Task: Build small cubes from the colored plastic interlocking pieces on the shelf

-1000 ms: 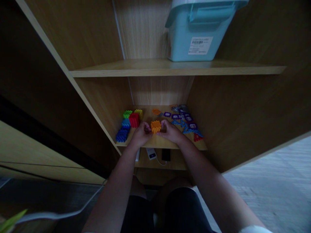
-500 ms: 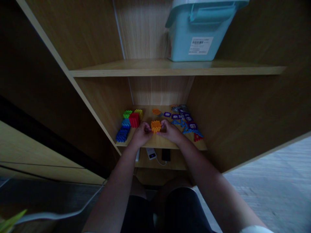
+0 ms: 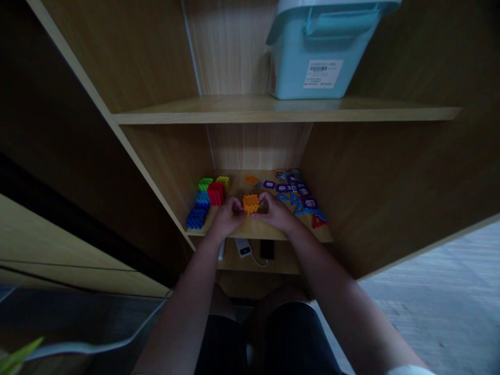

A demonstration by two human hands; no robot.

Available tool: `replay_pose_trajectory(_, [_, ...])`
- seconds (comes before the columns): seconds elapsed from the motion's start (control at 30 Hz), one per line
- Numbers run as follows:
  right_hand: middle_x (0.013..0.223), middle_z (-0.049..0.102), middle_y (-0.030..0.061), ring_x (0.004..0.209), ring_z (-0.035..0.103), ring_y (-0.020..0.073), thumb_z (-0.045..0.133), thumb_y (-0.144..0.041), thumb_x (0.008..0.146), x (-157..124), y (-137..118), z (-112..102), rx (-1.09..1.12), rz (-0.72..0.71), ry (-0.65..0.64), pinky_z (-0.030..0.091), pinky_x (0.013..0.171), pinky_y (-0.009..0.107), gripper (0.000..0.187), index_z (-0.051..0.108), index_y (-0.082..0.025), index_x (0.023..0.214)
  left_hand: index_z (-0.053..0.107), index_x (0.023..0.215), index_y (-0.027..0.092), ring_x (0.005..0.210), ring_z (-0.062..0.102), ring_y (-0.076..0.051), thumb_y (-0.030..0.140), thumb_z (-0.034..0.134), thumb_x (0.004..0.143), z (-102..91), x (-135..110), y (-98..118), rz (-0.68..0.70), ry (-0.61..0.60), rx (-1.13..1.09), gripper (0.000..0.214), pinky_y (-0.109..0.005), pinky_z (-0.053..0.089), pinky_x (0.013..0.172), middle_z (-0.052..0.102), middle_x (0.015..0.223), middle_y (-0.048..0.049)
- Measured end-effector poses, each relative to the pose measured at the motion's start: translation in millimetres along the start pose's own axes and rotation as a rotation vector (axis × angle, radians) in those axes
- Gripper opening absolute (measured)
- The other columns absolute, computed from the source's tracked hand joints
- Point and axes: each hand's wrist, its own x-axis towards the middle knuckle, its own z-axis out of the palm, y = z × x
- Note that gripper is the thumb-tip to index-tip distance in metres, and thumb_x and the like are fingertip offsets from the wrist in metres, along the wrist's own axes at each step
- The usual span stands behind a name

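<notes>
Between my two hands, over the middle shelf, is a small stack of orange interlocking plastic tiles [image 3: 250,203] with notched edges. My left hand [image 3: 230,213] grips its left side with bent fingers. On the other side, my right hand [image 3: 272,211] pinches the stack's right edge between thumb and fingers. Behind it lies another orange tile [image 3: 251,179]. Left of my hands stand a red tile stack [image 3: 216,193], a yellow stack [image 3: 223,182], a green stack [image 3: 205,184] and blue stacks [image 3: 197,215].
Purple window tiles [image 3: 303,191], blue triangle frames [image 3: 299,205] and a red piece [image 3: 318,221] lie at the right. A light-blue lidded bin [image 3: 320,52] stands on the upper shelf [image 3: 234,111]. Below are a white device [image 3: 242,247] with a cable and a black device [image 3: 267,249].
</notes>
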Motion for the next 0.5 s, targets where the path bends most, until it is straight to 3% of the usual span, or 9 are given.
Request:
replay_pose_trajectory(0.2, [0.116,0.066,0.0050,0.107,0.066,0.0253,0.087,-0.047,0.080,-0.6,-0.4,-0.9,0.056,-0.021,0.046,0.055,0.096,0.043,0.052,0.052,-0.028,0.113,0.053,0.100,0.023,0.083,0.063,-0.015,0.023,0.075,0.079,3.7,2.0,-7.2,-0.003,0.033,-0.149,0.031,-0.029,0.051,0.076,0.061,0.093,0.0012])
replay_pose_trajectory(0.37, [0.130,0.066,0.0078,0.117,0.066,0.0254,0.083,-0.044,0.086,-0.4,-2.7,-1.9,0.125,-0.065,0.052,0.054,0.103,0.046,0.045,0.049,-0.029,0.111,0.055,0.114,0.023,0.102,0.067,-0.021,0.029,0.083,0.078,5.1,2.3,-9.5,0.021,0.078,-0.200,0.047,-0.036,0.057,0.089,0.065,0.114,-0.0066])
replay_pose_trajectory(0.5, [0.129,0.067,0.0081,0.119,0.066,0.0257,0.082,-0.044,0.087,0.1,-3.9,-1.6,0.149,-0.068,0.054,0.055,0.105,0.047,0.042,0.049,-0.029,0.109,0.055,0.124,0.023,0.115,0.066,-0.024,0.031,0.083,0.081,5.2,1.4,-8.9,0.046,0.068,-0.187,0.052,-0.040,0.058,0.095,0.065,0.128,-0.0108])
